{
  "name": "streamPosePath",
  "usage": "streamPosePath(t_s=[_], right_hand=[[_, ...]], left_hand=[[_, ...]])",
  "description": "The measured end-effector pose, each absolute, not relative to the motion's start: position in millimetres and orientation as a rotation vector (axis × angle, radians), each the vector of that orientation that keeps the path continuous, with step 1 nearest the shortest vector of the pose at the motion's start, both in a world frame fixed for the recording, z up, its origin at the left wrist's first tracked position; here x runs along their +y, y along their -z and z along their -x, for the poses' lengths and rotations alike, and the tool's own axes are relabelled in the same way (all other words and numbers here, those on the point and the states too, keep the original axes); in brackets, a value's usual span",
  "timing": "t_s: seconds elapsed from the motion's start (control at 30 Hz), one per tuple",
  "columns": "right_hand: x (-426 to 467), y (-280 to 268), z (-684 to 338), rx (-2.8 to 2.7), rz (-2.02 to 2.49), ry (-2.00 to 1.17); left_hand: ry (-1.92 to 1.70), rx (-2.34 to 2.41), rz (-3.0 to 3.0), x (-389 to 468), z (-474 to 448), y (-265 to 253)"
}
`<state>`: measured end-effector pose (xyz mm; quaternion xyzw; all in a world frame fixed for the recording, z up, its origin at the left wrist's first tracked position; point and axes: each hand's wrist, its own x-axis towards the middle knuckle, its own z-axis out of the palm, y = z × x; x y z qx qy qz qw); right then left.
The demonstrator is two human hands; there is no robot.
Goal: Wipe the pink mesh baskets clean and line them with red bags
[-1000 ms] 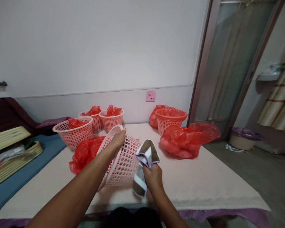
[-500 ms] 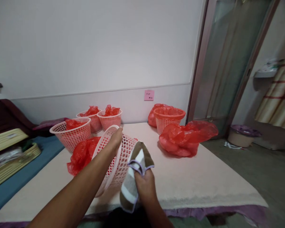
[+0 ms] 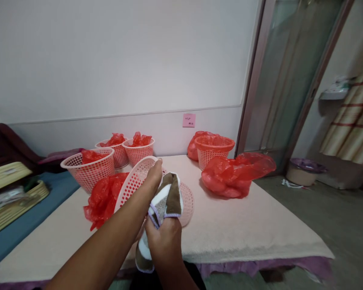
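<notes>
A pale pink perforated plastic basket point(image 3: 187, 201) is tilted on its side in front of me, its mouth facing left. My left hand point(image 3: 155, 174) grips the basket's upper rim. Bunched in my right hand point(image 3: 165, 237) is a brown, white and grey striped cloth point(image 3: 172, 197) with a purple edge, and it lies against the basket's outer side. The cloth and my left arm hide part of the basket. A crumpled red plastic bag point(image 3: 105, 199) rests just left of the basket.
Three pink baskets with red bags in them, one of them nearest point(image 3: 92, 171), stand at the left. At the right are an orange-red basket point(image 3: 213, 151) and a filled red bag point(image 3: 230, 177). A yellow case point(image 3: 15, 209) lies open at far left. The white-covered surface point(image 3: 245, 233) ends before me.
My right hand and the cloth have moved left and up along the basket. The basket has turned, so its base now points more to the right. The view has shifted slightly.
</notes>
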<state>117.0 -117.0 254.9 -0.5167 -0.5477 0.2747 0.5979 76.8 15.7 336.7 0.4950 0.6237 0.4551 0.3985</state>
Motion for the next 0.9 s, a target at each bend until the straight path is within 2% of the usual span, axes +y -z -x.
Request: streamPosePath(t_s=[0.17, 0.33, 0.47, 0.57, 0.63, 0.73, 0.9], right_hand=[[-111.3, -255.6, -132.8, -1.154, 1.184, -0.651], [-100.3, -257.0, -170.0, -1.11, 1.117, -0.594], [-96.4, -260.2, -186.6, -1.044, 1.142, -0.649], [-99.0, -260.2, -180.0, -1.078, 1.059, -0.716], [-101.4, -258.1, -173.1, -1.13, 0.978, -0.761], [-101.2, -248.0, -171.7, -1.268, 0.941, -0.755], [-79.7, -201.7, -203.9, -1.41, 1.266, -0.562]], left_hand=[[-1.056, 1.364, -1.416, -14.0, -77.1, -327.0], [-0.853, 1.159, -1.642, -77.9, -35.0, -289.6], [-0.478, 1.178, -2.162, -113.0, 11.1, -247.8], [-0.37, 1.153, -2.486, -118.5, 23.6, -231.5], [-0.385, 1.107, -2.56, -117.9, 22.3, -230.4], [-0.609, 1.123, -2.461, -118.2, 17.1, -236.1], [-0.979, 1.314, -1.977, -122.5, 11.3, -245.2]])
